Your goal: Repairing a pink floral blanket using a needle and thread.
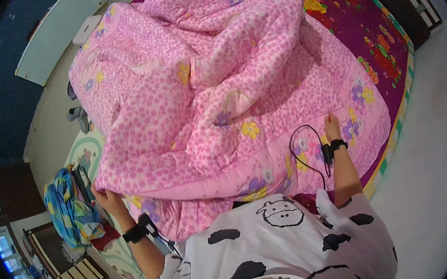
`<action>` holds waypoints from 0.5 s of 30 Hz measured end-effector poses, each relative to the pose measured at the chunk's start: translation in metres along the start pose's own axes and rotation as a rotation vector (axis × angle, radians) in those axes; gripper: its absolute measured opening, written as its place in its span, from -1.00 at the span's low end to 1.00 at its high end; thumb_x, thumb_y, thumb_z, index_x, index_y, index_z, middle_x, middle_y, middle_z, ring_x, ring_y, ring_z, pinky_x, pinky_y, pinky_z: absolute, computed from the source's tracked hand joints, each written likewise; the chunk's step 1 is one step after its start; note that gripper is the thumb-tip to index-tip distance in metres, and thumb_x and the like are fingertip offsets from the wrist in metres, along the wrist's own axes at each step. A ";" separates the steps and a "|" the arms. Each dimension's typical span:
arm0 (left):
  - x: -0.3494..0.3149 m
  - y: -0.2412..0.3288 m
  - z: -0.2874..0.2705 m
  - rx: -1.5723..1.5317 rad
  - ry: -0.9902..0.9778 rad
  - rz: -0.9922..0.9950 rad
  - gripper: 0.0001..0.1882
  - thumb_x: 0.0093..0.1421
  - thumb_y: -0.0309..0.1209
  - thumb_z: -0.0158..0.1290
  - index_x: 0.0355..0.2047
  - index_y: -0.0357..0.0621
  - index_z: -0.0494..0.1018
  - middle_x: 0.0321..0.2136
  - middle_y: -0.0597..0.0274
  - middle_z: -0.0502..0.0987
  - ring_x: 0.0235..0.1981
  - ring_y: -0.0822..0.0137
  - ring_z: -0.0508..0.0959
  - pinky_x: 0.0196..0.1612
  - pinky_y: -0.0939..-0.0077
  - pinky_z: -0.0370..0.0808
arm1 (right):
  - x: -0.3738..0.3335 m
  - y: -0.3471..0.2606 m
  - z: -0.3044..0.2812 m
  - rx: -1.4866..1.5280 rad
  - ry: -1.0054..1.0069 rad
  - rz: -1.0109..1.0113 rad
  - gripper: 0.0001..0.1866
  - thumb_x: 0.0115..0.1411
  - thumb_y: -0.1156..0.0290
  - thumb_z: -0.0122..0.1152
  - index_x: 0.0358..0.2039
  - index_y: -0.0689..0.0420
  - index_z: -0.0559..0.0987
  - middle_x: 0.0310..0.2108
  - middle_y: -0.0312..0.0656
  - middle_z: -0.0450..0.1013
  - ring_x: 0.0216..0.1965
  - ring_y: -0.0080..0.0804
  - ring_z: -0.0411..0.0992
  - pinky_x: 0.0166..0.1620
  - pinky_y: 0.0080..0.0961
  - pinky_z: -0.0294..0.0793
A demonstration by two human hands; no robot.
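A thick pink quilt (165, 107) with small pink spots and purple and yellow flowers lies heaped and folded over the bed. At its near left corner, my left hand (108, 201) is closed round the quilt's edge, with the fingers partly hidden by the cloth. My right hand (332, 127) is closed over the near right part of the quilt, by a purple flower. Whether fabric is pinched in its fingers cannot be made out. Each wrist wears a black strap with a small device; a black cable (292, 145) loops beside the right wrist.
Under the quilt, a dark red flowered bed sheet (374, 56) shows at the right, edged in green and yellow. To the left lie a blue and yellow cloth bundle (64, 199) and grey slippers (79, 118). A white panel (55, 37) stands at the far left.
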State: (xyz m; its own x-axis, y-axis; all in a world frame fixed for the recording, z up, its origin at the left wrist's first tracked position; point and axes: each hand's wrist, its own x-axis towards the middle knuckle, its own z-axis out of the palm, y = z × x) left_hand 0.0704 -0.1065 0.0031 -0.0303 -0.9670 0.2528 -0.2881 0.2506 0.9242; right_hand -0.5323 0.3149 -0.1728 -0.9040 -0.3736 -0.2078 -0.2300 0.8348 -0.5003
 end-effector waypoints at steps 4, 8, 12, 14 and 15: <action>-0.003 0.063 0.033 0.357 0.052 0.408 -0.65 0.21 -0.43 -0.16 0.00 -0.27 0.22 -0.03 0.08 0.32 -0.02 0.21 0.32 0.05 0.39 0.24 | -0.056 0.024 0.040 -0.123 -0.078 0.004 -0.46 0.14 0.33 -0.03 0.14 0.14 0.19 -0.13 0.07 0.31 -0.03 -0.03 0.26 0.02 -0.27 0.27; -0.024 0.099 0.039 0.583 -0.081 0.842 -0.53 -0.01 -0.58 -0.07 -0.01 -0.18 0.29 0.04 -0.01 0.25 0.08 0.03 0.23 0.12 0.20 0.16 | -0.094 -0.029 0.041 -0.510 -0.006 -0.051 -0.42 0.10 0.37 0.02 0.16 0.04 0.15 -0.03 -0.02 0.23 -0.01 -0.03 0.23 0.01 -0.22 0.28; -0.053 0.105 0.040 0.810 -0.274 0.935 -0.58 -0.07 -0.55 -0.02 -0.12 0.00 0.40 -0.05 0.16 0.36 0.04 0.10 0.30 0.16 0.08 0.08 | -0.077 0.001 0.048 -0.544 0.118 -0.068 -0.58 0.09 0.40 -0.02 0.01 0.09 0.29 -0.12 -0.06 0.31 -0.05 -0.05 0.25 -0.05 -0.23 0.31; -0.059 0.104 0.041 0.824 -0.321 0.862 -0.57 -0.09 -0.55 -0.02 -0.13 0.00 0.40 -0.06 0.19 0.37 0.04 0.13 0.31 0.16 0.06 0.07 | -0.068 0.010 0.051 -0.461 0.109 -0.029 -0.69 0.04 0.48 -0.02 -0.14 0.20 0.36 -0.20 0.06 0.36 -0.10 0.03 0.29 -0.06 -0.18 0.28; -0.061 0.102 0.040 0.824 -0.377 0.797 -0.56 -0.11 -0.56 -0.02 -0.14 0.00 0.40 -0.08 0.22 0.39 0.04 0.15 0.31 0.16 0.03 0.07 | -0.066 0.009 0.049 -0.449 0.108 -0.035 -0.77 0.04 0.47 -0.01 -0.25 0.21 0.39 -0.28 0.05 0.40 -0.19 0.04 0.34 -0.10 -0.17 0.31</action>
State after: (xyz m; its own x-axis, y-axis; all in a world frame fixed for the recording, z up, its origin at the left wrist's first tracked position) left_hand 0.0049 -0.0242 0.0703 -0.7156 -0.5408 0.4421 -0.5815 0.8119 0.0519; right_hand -0.4568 0.3275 -0.2047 -0.9197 -0.3806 -0.0967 -0.3731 0.9237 -0.0871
